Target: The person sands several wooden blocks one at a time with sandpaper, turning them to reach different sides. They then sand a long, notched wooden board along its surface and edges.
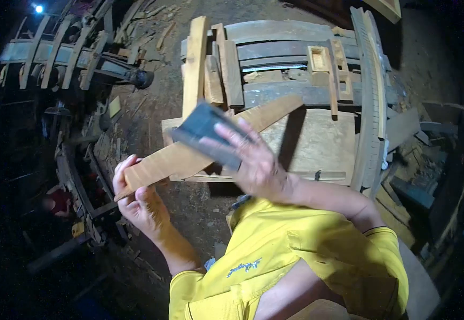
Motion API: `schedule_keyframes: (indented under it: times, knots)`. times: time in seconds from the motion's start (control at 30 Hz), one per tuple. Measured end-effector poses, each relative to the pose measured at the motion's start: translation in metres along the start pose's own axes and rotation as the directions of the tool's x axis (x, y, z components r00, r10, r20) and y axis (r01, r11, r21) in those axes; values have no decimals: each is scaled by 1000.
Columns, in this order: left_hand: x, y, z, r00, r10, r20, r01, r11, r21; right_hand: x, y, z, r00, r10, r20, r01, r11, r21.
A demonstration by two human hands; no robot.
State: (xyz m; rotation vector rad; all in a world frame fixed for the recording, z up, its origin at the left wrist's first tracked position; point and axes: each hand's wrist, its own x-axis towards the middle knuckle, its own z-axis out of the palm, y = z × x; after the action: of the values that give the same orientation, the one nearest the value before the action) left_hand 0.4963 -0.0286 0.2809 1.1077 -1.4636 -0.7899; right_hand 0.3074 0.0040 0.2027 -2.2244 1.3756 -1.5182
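A curved, flat wooden piece [160, 164] slants up to the right over the bench. My left hand [145, 205] is closed round its near lower end, with the thumb on the side facing me. My right hand [256, 162] grips a dark rectangular block [205, 130], its fingers spread across the top. The block lies across the middle of the wooden piece and is blurred, so its exact kind is hard to tell. Beneath them is a pale wooden board [325, 144] on the bench.
Upright wood pieces [195, 66] stand at the bench's back left. Small box-like wooden parts [319, 58] and a narrow strip [332, 85] lie at the back right. Long slats [368, 101] line the right edge. Scraps litter the floor; a person [57, 202] is at far left.
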Motion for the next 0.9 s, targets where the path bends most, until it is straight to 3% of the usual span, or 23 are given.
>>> schedule_keyframes:
  times: [0.03,0.07,0.13,0.2,0.23,0.27,0.33,0.37,0.43,0.47,0.5,0.53,0.6,0.63,0.7,0.73,0.8,0.87,0.9]
  knots:
    - [-1,-3,-2,1000,-8,3,8,1000,-26,-12,16,4,999,34,37,-28,987,-156]
    - [-1,-6,-5,1000,-12,4,12,999,-49,-23,32,2,991,124,52,-115,981,-156]
    - [-1,-10,-11,999,-53,0,53,995,-84,-49,63,9,990,142,22,-131,954,-271]
    - [1,-12,-13,996,-87,7,87,990,-115,-65,80,11,887,435,155,-404,894,-194]
    - [2,-12,-12,998,-67,4,68,992,-107,-51,65,2,963,247,107,-225,957,-182]
    - [2,-12,-10,999,-55,0,54,994,-98,-42,47,-3,972,187,142,-162,971,-175]
    - [2,-9,-5,997,-82,-7,81,993,-89,-35,31,-5,973,228,39,-231,970,82]
    - [2,-10,-6,998,-66,-8,65,994,-86,-39,43,-3,986,146,81,-145,989,-20]
    - [2,-14,-10,999,-51,-19,49,995,-81,-73,97,12,983,147,110,-107,946,-305]
    - [1,-16,-13,998,-65,-21,63,994,-91,-92,129,14,957,236,168,-128,865,-486]
    - [0,-18,-16,997,-77,-24,75,992,-102,-132,169,25,818,569,82,-487,762,-427]
    - [-1,-20,-18,997,-73,-34,70,992,-103,-148,191,18,509,859,54,-821,503,-272]
    - [1,-23,-19,998,-50,-23,47,993,-109,-214,247,9,680,731,57,-574,579,-579]
    - [3,-25,-17,999,15,-36,-17,998,-66,-209,247,2,689,723,57,-566,585,-581]
    - [9,-30,-8,994,16,-109,-25,997,-79,-204,233,-10,580,806,116,-591,514,-622]
    - [14,-32,-3,984,19,-177,-35,996,-84,-200,227,-9,589,799,124,-585,527,-616]
    - [23,-37,14,962,36,-271,-104,965,-241,-194,213,1,625,777,-69,-699,518,-494]
    - [29,-49,23,956,-42,-289,-46,955,-293,-184,200,14,645,757,-107,-720,553,-420]
    - [30,-57,28,936,-103,-337,-46,913,-406,-160,181,16,675,727,-126,-712,596,-372]
